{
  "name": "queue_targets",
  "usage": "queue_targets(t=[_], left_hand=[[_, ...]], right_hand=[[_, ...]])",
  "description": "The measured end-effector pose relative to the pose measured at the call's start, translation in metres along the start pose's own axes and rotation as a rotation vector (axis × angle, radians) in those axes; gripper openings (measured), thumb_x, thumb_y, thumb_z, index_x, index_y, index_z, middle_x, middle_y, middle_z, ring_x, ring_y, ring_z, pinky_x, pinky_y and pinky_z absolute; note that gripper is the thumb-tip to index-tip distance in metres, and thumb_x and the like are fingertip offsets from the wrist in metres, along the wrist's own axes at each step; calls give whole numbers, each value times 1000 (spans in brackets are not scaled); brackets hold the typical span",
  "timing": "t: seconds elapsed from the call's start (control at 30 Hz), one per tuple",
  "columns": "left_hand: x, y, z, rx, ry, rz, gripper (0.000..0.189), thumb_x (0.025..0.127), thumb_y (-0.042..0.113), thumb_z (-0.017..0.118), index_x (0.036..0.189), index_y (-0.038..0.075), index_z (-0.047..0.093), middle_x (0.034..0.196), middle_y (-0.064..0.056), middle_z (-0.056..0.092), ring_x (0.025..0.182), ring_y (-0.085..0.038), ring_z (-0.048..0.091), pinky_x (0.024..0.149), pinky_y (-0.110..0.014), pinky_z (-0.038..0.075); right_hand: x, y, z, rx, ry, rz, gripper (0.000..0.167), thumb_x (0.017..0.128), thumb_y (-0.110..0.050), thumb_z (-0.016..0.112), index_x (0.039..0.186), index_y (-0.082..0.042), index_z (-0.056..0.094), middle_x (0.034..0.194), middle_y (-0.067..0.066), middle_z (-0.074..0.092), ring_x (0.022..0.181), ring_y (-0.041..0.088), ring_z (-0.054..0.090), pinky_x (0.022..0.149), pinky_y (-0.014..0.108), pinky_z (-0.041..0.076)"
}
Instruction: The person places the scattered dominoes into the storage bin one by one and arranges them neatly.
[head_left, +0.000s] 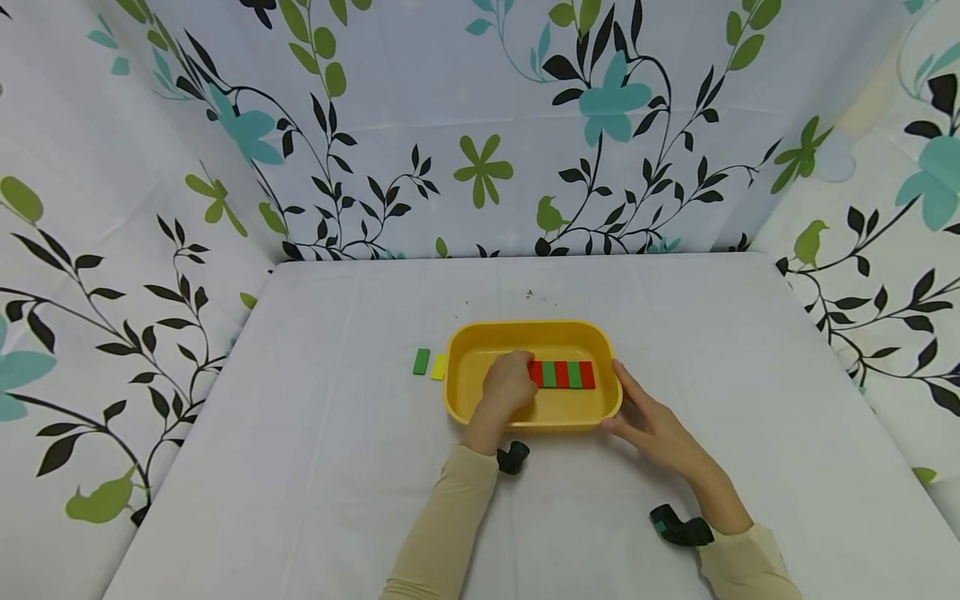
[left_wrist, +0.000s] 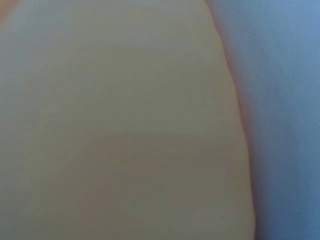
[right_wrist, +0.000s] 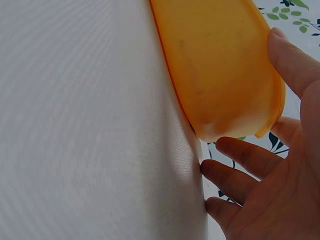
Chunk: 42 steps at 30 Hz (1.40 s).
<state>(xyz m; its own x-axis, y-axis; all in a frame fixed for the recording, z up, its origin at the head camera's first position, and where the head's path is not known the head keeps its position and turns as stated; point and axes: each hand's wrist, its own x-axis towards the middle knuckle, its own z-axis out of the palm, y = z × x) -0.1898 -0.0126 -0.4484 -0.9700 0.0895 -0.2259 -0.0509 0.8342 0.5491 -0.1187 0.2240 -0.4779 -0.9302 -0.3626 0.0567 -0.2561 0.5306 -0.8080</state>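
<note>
A yellow tray [head_left: 566, 414] lies on the white table. Inside it, several small red and green tiles [head_left: 562, 375] form a row with alternating colours. My left hand [head_left: 511, 385] reaches into the tray at the left end of this row, fingers bent downward. Its fingertips are hidden, so whether they pinch a tile does not show. With thumb and index finger at its right end, my right hand [head_left: 657, 427] holds the tray; in the right wrist view the thumb is against the tray's wall [right_wrist: 225, 75] and the other fingers are spread below.
Left of the tray lie a green tile [head_left: 422, 362] and a yellow tile [head_left: 438, 367], the yellow one close to the tray's wall. Patterned cloth [head_left: 420, 125] stands behind and beside the white table [head_left: 337, 467]. A beige sleeve [left_wrist: 125, 125] fills most of the left wrist view.
</note>
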Motion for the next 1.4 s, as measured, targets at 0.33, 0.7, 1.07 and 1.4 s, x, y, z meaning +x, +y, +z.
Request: queue_targets(t=[0.33, 0.7, 1.07, 1.4], left_hand=[[-2, -4, 0, -45, 29, 6, 51, 85, 3, 67, 135, 9, 58, 123, -9, 66, 104, -25, 59, 96, -38, 49], [-16, -15, -52, -490, 446, 325, 42, 86, 9, 72, 127, 6, 63, 102, -14, 61, 83, -24, 63, 73, -32, 56], [-20, -94, -119, -539, 556, 277, 51, 85, 3, 69, 134, 6, 56, 126, -20, 52, 106, -38, 54, 92, -53, 48], [-11, -160, -108, -543, 280, 125, 63, 85, -1, 67, 144, 10, 47, 149, -13, 39, 126, -38, 44, 102, -51, 41]], right_hand=[[2, 1, 2, -13, -2, -1, 87, 93, -27, 67, 158, -27, 10, 163, 13, 18, 144, 41, 31, 110, 60, 28], [0, 2, 4, -24, -1, -12, 88, 93, -26, 67, 159, -26, 10, 162, 14, 19, 143, 41, 31, 110, 59, 28], [0, 1, 1, -20, -1, 12, 88, 92, -27, 67, 158, -27, 8, 162, 15, 18, 143, 45, 30, 109, 64, 29], [1, 1, 2, -7, -3, 3, 88, 92, -26, 67, 158, -27, 9, 163, 13, 18, 143, 43, 30, 109, 62, 29]])
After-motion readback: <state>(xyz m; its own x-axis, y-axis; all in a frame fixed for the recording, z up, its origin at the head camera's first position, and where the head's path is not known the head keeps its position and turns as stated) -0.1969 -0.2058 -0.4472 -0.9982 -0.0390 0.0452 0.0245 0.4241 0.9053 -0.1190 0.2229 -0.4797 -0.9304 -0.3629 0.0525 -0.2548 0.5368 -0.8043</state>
